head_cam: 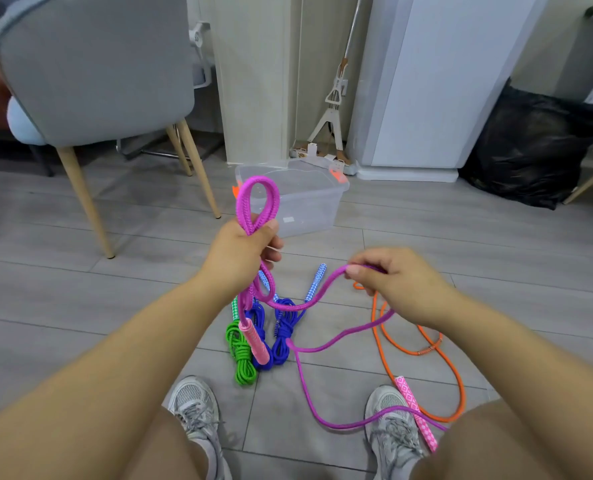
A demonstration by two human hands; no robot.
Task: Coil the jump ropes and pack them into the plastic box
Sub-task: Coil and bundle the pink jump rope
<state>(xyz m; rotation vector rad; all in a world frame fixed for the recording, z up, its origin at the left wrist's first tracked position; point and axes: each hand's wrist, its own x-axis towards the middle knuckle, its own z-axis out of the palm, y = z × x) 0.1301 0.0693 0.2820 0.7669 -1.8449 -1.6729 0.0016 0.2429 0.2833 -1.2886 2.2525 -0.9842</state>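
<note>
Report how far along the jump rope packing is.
Done: green rope and blue bundles lie coiled on the floor. In hand: left hand holds purple rope loops, right hand pinches its strand. Left: orange rope lies loose; nothing shows in the plastic box.

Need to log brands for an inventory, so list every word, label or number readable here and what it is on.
No text can be read in this view.
White sticker on the plastic box: too small and blurred to read.
Pink-and-white handle and blue-and-white handle: diamond pattern only, no letters.
Magenta jump rope: no print visible.
</note>
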